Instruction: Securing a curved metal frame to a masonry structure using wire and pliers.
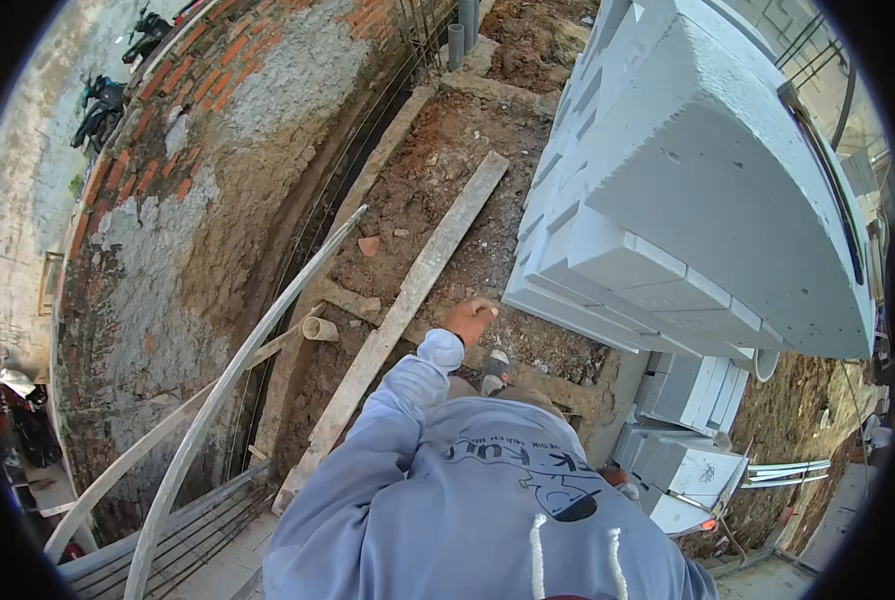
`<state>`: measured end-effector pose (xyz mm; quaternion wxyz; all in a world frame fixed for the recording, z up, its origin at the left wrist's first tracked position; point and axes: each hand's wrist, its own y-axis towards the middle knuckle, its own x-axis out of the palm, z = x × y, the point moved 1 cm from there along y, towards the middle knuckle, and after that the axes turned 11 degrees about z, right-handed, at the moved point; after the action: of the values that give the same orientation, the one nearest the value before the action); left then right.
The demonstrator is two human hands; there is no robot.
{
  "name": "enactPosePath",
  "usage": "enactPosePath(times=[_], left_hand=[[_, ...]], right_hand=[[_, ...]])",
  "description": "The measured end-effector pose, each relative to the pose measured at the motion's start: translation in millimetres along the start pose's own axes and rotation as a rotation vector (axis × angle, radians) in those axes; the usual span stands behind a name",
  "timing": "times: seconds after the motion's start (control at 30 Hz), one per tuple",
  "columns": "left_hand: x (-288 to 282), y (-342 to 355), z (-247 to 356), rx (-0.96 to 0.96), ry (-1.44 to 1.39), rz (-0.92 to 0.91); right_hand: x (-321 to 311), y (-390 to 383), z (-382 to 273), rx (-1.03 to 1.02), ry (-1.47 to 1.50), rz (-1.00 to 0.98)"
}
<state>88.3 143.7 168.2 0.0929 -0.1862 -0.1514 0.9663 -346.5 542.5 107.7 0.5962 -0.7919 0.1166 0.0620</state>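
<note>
White blocks [627, 262] stood stacked, upper right.
Left hand [470, 320], mid-frame, hung curled nearby; right hand [616, 477] mostly hidden; neither grip was clear.

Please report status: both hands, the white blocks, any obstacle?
Left hand between plank and white blocks, nothing visible in it. Right hand not clearly seen. Blocks stacked at right. Plank possibly in the way underfoot.

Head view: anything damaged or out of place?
Yes, the left wall looks worn or unfinished: grey plaster covers it only in patches, leaving red bricks bare. Also, a reddish fragment lies loose on the soil, left of the plank; might be broken brick.
</note>
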Motion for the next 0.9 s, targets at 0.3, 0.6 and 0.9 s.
enactPosePath(times=[0.3,0.6,0.9], left_hand=[[-103.2,-6.7,-99.9,-0.506,-0.046,0.35],[-241.6,132.5,-80.6,-0.306,-0.013,0.176],[-233.6,271.2,-2.7,-0.277,-0.207,0.103]], right_hand=[[1.4,4.4,-242.6,-0.058,-0.194,0.331],[203.6,8.7,-297.5,-0.549,-0.688,0.045],[202.8,-0.1,-310.8,-0.08,-0.355,0.335]])
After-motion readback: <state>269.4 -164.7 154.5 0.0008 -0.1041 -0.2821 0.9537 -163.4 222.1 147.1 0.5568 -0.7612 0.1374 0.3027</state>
